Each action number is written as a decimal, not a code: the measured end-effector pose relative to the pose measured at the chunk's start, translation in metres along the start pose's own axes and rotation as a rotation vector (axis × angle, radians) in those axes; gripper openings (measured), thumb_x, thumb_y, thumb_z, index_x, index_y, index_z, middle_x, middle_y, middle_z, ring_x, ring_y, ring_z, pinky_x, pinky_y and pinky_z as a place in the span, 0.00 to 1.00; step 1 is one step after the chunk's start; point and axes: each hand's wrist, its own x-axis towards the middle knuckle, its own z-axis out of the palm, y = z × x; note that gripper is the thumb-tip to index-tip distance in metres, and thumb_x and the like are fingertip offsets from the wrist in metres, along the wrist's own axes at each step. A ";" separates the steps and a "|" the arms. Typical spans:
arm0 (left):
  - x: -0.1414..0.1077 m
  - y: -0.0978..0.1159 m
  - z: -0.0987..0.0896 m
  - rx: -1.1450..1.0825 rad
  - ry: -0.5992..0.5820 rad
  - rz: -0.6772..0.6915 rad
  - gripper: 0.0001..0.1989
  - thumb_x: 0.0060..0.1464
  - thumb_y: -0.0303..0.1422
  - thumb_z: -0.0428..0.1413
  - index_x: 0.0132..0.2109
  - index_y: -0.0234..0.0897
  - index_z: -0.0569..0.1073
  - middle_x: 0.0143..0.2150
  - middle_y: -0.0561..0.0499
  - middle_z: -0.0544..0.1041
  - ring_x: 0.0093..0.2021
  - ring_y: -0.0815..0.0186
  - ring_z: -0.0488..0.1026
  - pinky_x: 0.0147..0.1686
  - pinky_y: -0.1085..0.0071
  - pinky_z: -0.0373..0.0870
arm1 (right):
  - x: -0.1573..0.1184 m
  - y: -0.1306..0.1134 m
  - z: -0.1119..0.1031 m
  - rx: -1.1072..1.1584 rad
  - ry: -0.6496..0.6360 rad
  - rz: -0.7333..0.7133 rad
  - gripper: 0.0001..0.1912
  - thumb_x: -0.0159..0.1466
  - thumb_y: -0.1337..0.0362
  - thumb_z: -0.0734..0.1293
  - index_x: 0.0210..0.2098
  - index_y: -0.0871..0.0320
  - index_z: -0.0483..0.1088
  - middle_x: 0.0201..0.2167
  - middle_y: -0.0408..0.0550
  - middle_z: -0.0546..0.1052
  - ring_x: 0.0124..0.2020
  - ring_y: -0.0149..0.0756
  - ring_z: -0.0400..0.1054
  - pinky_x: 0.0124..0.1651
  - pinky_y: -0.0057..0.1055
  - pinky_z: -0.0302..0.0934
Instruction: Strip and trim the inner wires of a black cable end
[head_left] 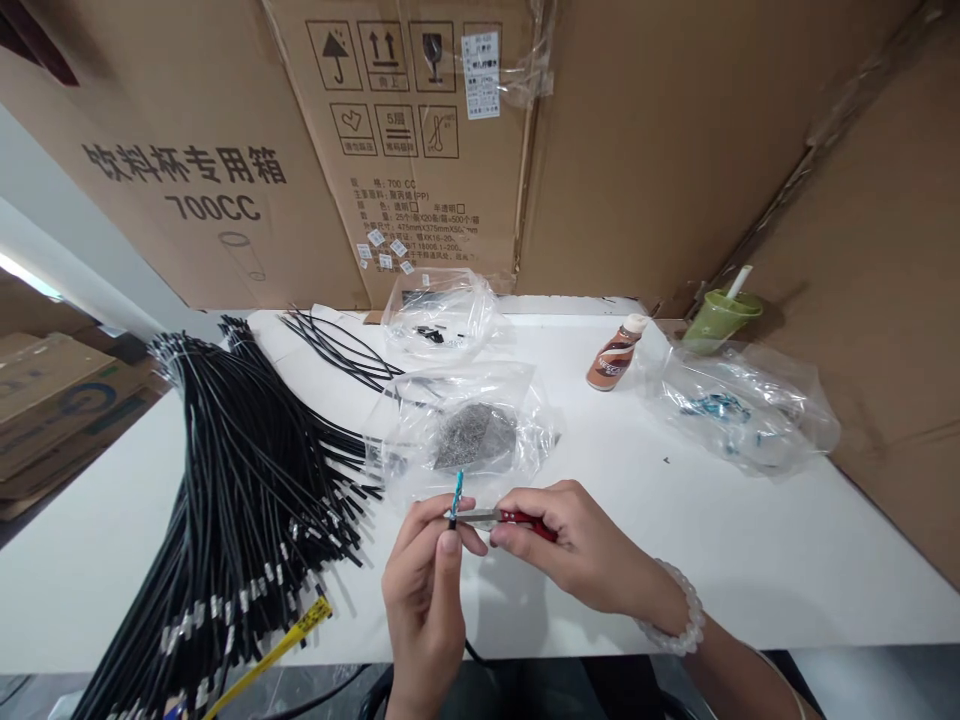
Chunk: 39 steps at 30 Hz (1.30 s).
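In the head view, the left hand (427, 580) pinches 1 black cable (452, 523), its teal wires (458, 488) upright above the thumb; the right hand (574, 545) grips a red-handled tool (534, 522), metal end at the cable. Apparently mid-work on the wires, which calls for a steady pinch.

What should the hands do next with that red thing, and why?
Perhaps the right hand should work the red-handled tool gently at the black cable. The left hand grips the cable with its blue end up, and the tool's metal part is right there, so a hard push might slip.
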 end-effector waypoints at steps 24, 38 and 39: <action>-0.003 -0.003 0.001 -0.225 0.040 -0.141 0.19 0.62 0.38 0.50 0.24 0.39 0.73 0.33 0.48 0.74 0.40 0.63 0.71 0.35 0.72 0.68 | 0.008 0.009 -0.001 0.232 -0.148 0.039 0.19 0.67 0.51 0.62 0.31 0.61 0.72 0.17 0.36 0.58 0.20 0.24 0.47 0.23 0.27 0.42; -0.005 0.000 0.003 -0.150 0.037 -0.156 0.21 0.62 0.40 0.49 0.23 0.38 0.70 0.32 0.48 0.70 0.37 0.63 0.69 0.36 0.71 0.68 | 0.015 -0.017 0.023 0.333 0.239 0.024 0.14 0.58 0.53 0.70 0.28 0.57 0.69 0.18 0.38 0.62 0.20 0.25 0.50 0.22 0.25 0.50; -0.005 0.000 0.003 -0.146 0.032 -0.147 0.20 0.62 0.40 0.49 0.23 0.38 0.70 0.31 0.48 0.69 0.36 0.64 0.68 0.36 0.71 0.68 | 0.017 -0.018 0.024 0.313 0.215 0.005 0.15 0.59 0.54 0.69 0.25 0.58 0.68 0.18 0.39 0.62 0.20 0.25 0.51 0.22 0.25 0.51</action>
